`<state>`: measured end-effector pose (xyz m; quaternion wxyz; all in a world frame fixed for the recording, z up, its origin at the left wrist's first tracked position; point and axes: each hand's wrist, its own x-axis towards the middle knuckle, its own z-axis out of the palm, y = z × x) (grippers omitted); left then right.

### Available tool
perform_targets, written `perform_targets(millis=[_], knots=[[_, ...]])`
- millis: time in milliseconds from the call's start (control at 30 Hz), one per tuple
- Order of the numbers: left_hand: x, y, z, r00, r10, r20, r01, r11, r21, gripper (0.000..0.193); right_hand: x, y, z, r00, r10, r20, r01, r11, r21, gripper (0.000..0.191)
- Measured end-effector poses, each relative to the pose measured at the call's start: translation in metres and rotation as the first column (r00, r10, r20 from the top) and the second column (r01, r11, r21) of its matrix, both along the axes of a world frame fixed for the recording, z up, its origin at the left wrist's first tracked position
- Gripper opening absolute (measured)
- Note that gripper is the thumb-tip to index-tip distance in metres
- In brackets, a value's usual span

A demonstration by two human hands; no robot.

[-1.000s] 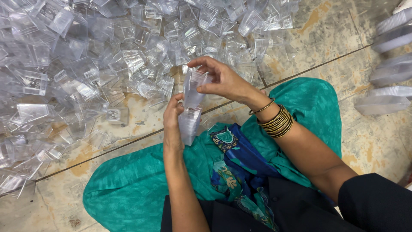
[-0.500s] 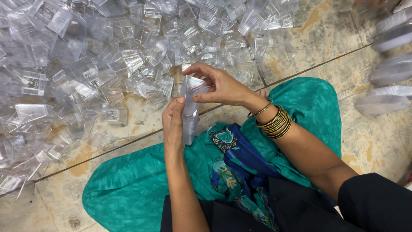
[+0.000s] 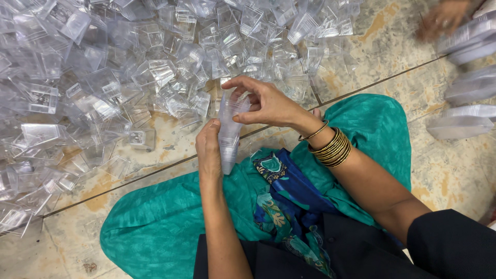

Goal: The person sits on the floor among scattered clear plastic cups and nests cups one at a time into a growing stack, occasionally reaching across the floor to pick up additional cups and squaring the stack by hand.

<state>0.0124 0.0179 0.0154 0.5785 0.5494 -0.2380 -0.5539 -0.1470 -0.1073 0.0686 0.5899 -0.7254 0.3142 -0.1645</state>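
The left hand (image 3: 208, 150) wraps its fingers around the lower part of a stack of nested clear plastic cups (image 3: 229, 133), thumb pointing up along the side, gripping it firmly. The right hand (image 3: 263, 102) closes over the top of the same stack, thumb at the front and fingers curled across the rim of the uppermost cup. The stack stands nearly upright, tilted slightly, held in the air just above the person's lap, between the two hands.

On the right wrist sits a bundle of thin gold bangles (image 3: 330, 146). Under the forearms lies a teal cloth (image 3: 170, 222) draped over the knees, with a blue patterned fabric (image 3: 289, 191) across its middle and a black garment (image 3: 320, 253) nearer the body.

Beyond the hands, a large heap of loose clear plastic cups (image 3: 119, 77) covers the upper left of the stone floor (image 3: 361, 46), reaching from the left edge to just past the stack. At the right edge stand piles of stacked translucent lids or trays (image 3: 467, 98), flat and whitish. Another person's hand (image 3: 442, 19), blurred, shows at the top right, near those piles.
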Motion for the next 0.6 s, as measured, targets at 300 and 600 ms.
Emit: perform_targets(millis=[300, 600], knots=[[0.004, 0.001, 0.002, 0.999, 0.018, -0.039, -0.018, 1.000, -0.001, 0.038, -0.002, -0.005, -0.003, 0.998, -0.038, 0.054, 0.037, 0.999, 0.022, 0.067], [0.007, 0.000, 0.005, 0.999, 0.001, -0.053, -0.002, 1.000, -0.012, 0.041, -0.005, -0.011, -0.005, 0.991, -0.046, 0.128, 0.050, 0.998, -0.025, 0.059]])
